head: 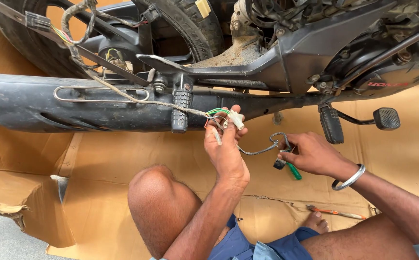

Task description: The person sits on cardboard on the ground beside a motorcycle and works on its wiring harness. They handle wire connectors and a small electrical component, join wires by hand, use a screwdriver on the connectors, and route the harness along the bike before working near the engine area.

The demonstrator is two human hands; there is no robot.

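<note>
Head view: wire harness (260, 149) between hands.

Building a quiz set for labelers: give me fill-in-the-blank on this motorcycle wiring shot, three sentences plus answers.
1. The left hand holds a small white ____ with coloured wires.
2. The right hand grips a tool with a ____ handle.
3. An orange-handled screwdriver lies on the ____ under the motorcycle.

Answers: connector; green; cardboard
</note>
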